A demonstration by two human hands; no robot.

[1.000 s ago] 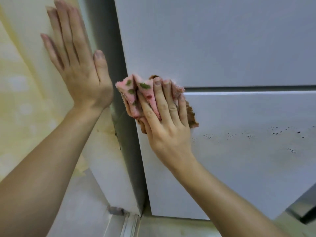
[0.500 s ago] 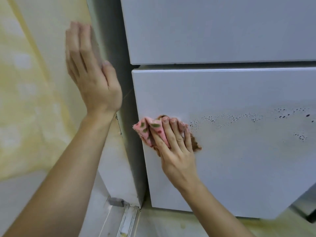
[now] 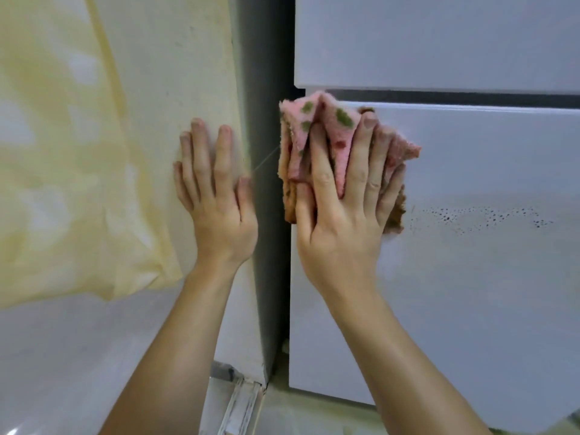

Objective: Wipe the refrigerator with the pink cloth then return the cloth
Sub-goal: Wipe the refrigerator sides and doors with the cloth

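The white refrigerator has an upper door (image 3: pixel 439 39) and a lower door (image 3: pixel 470 293), and fills the right half of the view. A pink cloth (image 3: pixel 340 146) with green and red spots and a brown underside lies bunched against the top left corner of the lower door. My right hand (image 3: pixel 339 227) presses it there, with a fold of cloth pinched between the index and middle fingers. My left hand (image 3: pixel 216 208) rests flat on the pale wall (image 3: pixel 175 73), just left of the fridge.
A band of small dark specks (image 3: pixel 480 216) runs across the lower door to the right of the cloth. A dark gap (image 3: pixel 266 89) separates the fridge from the wall. Yellow patches (image 3: pixel 62 152) cover the wall at left. A metal floor track (image 3: pixel 241 403) lies below.
My right hand has slid the cloth up to the lower door's top left corner. My left hand sits lower in the view, still flat on the wall.
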